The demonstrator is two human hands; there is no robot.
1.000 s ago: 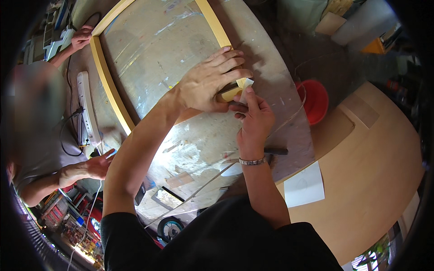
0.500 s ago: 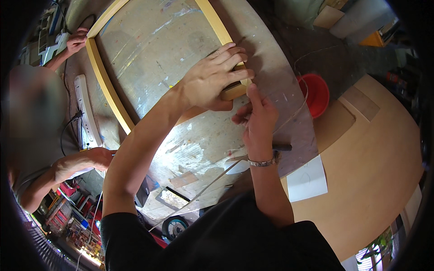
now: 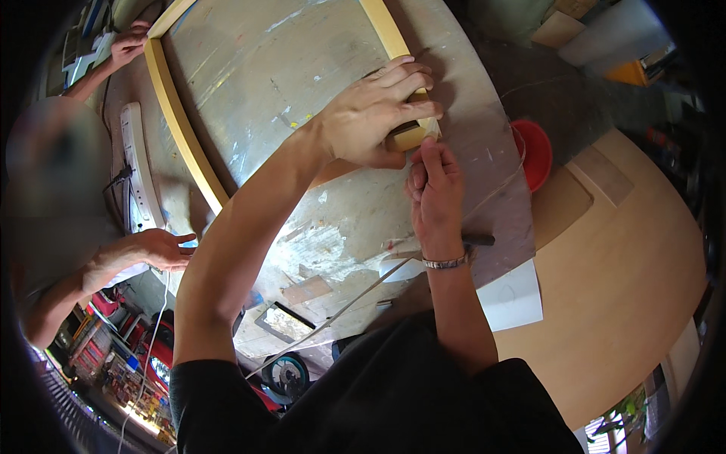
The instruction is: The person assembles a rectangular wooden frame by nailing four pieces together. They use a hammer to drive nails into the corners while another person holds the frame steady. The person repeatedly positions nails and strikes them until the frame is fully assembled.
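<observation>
A light wooden frame point(image 3: 175, 113) lies on the paint-stained worktable. My left hand point(image 3: 386, 110) is wrapped over its near right corner, fingers across the outer edge and thumb along the inner side. Just below that corner is my right hand point(image 3: 437, 172), its thumb and fingertips pinched together against the wood. Whatever sits between those fingertips is too small to make out. Under my right wrist, a tool with a dark handle point(image 3: 478, 240) lies partly hidden. My left forearm covers part of the frame's near side.
Across the table, a co-worker's hand point(image 3: 130, 47) touches the frame's left corner; their other hand point(image 3: 162, 248) is spread beside my forearm. A white power strip point(image 3: 140, 163) lies nearby. At right are a red bucket point(image 3: 534, 155), a brown board point(image 3: 605, 287) and white paper point(image 3: 510, 299).
The whole view has shifted slightly. My right hand's fingers have curled in closer at the frame's corner, while my left keeps its grip. The co-worker's nearer hand has opened out.
</observation>
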